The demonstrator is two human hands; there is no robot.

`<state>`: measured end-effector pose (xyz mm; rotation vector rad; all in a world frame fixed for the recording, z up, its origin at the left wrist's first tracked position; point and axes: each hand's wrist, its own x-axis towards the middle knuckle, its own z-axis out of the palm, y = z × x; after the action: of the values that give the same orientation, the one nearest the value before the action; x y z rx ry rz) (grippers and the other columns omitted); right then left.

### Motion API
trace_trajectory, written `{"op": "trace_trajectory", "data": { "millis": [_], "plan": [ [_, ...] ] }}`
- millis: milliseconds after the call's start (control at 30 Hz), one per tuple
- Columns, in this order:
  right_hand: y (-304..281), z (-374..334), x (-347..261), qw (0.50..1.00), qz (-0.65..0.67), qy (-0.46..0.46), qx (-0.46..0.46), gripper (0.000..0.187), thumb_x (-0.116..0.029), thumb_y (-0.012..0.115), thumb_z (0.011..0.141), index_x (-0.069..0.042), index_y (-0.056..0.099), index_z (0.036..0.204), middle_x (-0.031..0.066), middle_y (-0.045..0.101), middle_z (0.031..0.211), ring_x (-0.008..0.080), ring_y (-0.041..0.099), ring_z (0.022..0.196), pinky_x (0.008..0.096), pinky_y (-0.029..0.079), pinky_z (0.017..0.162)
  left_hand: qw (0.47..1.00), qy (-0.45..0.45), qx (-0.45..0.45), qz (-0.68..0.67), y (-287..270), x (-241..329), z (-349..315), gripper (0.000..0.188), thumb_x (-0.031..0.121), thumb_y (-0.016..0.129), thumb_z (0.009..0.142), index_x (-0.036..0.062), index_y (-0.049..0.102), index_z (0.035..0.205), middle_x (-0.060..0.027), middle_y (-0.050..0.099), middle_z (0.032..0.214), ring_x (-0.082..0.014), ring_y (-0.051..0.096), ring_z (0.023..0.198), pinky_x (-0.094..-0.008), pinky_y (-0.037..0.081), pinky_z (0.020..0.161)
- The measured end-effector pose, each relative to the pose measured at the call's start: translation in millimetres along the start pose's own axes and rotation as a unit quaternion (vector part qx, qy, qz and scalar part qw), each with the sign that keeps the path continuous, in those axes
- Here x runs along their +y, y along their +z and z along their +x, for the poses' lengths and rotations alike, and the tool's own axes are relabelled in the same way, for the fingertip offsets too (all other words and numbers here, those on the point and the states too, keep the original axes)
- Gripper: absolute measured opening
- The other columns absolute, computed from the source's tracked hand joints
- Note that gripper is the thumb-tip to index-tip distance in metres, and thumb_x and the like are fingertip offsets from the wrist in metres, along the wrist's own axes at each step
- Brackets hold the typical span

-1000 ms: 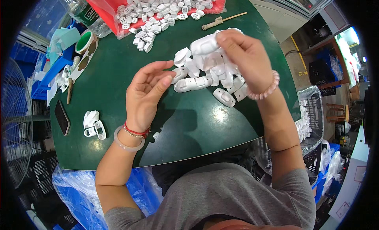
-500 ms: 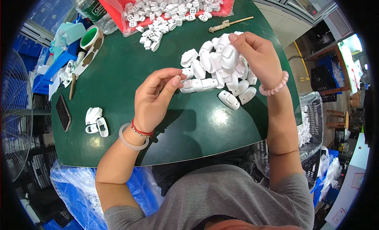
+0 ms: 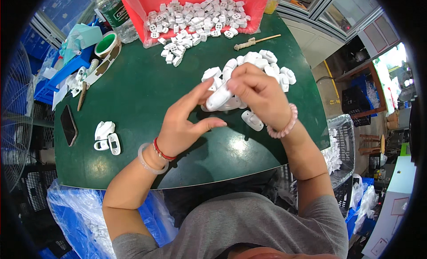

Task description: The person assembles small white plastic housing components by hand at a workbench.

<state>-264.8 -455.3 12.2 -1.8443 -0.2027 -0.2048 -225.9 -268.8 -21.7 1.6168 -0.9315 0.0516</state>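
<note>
Between my hands is a white oval plastic casing (image 3: 219, 97), held at its upper right end by the thumb and fingers of my right hand (image 3: 262, 99). My left hand (image 3: 180, 125) is open, its thumb stretched well apart from the fingers, beside the casing's lower left end. Whether its fingertips touch the casing I cannot tell. Behind my hands lies a heap of similar white casings (image 3: 268, 56), partly hidden by my right hand. One loose casing (image 3: 252, 120) rests just below that hand.
A red bin (image 3: 141, 23) at the back spills small white parts (image 3: 175, 49) onto the green table (image 3: 133, 81). A stick (image 3: 262, 39) lies behind the heap. At left are a phone (image 3: 68, 125), several white pieces (image 3: 105, 130), a tape roll (image 3: 106, 44) and a bottle (image 3: 116, 16).
My right hand has come down and left from the heap, bringing a white casing towards my left hand. The left thumb has spread away from its fingers. The whole view has shifted slightly.
</note>
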Motion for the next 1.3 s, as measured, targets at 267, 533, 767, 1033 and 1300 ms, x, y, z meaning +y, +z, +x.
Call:
{"op": "trace_trajectory", "data": {
  "millis": [267, 533, 767, 1033, 1300],
  "plan": [
    [-52, 61, 16, 0.935, -0.336, -0.070, 0.093, 0.020, -0.019, 0.054, 0.084, -0.005, 0.061, 0.095, 0.0123, 0.060, 0.092, 0.0249, 0.059, 0.084, 0.0327, 0.046, 0.073, 0.992, -0.075, 0.061, -0.081, -7, -12, -4, 0.041, -0.002, 0.061, 0.078, -0.0038, 0.049, 0.117, -0.0047, 0.049, 0.096, -0.0106, 0.051, 0.087, -0.0206, 0.043, 0.074],
    [-132, 140, 103, 0.821, -0.548, 0.033, -0.158, 0.021, -0.011, 0.060, 0.079, -0.007, 0.056, 0.099, 0.0088, 0.059, 0.090, 0.0241, 0.057, 0.086, 0.0335, 0.045, 0.077, 0.966, -0.161, 0.066, -0.193, -7, -18, 0, 0.043, 0.002, 0.062, 0.080, -0.0022, 0.047, 0.120, -0.0066, 0.053, 0.106, -0.0092, 0.053, 0.090, -0.0209, 0.044, 0.073],
    [-70, 83, 23, 0.915, -0.363, -0.176, -0.027, 0.015, -0.010, 0.058, 0.080, -0.005, 0.052, 0.093, 0.0125, 0.058, 0.079, 0.0289, 0.057, 0.067, 0.0317, 0.046, 0.061, 0.985, -0.125, 0.081, -0.089, -11, -21, -2, 0.043, 0.002, 0.062, 0.080, -0.0021, 0.048, 0.120, -0.0069, 0.053, 0.106, -0.0112, 0.053, 0.093, -0.0227, 0.044, 0.078],
    [-28, 23, 0, 0.917, -0.352, -0.184, -0.034, 0.014, -0.008, 0.063, 0.074, -0.007, 0.058, 0.087, 0.0075, 0.056, 0.068, 0.0247, 0.056, 0.059, 0.0317, 0.045, 0.052, 0.990, -0.114, 0.075, -0.020, -11, -20, -2, 0.043, 0.001, 0.062, 0.079, -0.0017, 0.049, 0.120, -0.0050, 0.053, 0.098, -0.0104, 0.052, 0.089, -0.0226, 0.043, 0.079],
    [-36, 20, -9, 0.877, -0.422, -0.228, -0.042, 0.013, -0.006, 0.062, 0.072, -0.007, 0.057, 0.085, 0.0082, 0.053, 0.067, 0.0249, 0.055, 0.060, 0.0321, 0.043, 0.049, 0.992, -0.102, 0.050, -0.056, -13, -18, -3, 0.042, 0.001, 0.062, 0.078, -0.0013, 0.050, 0.119, -0.0040, 0.052, 0.096, -0.0085, 0.050, 0.085, -0.0209, 0.041, 0.074]
  ]
}}
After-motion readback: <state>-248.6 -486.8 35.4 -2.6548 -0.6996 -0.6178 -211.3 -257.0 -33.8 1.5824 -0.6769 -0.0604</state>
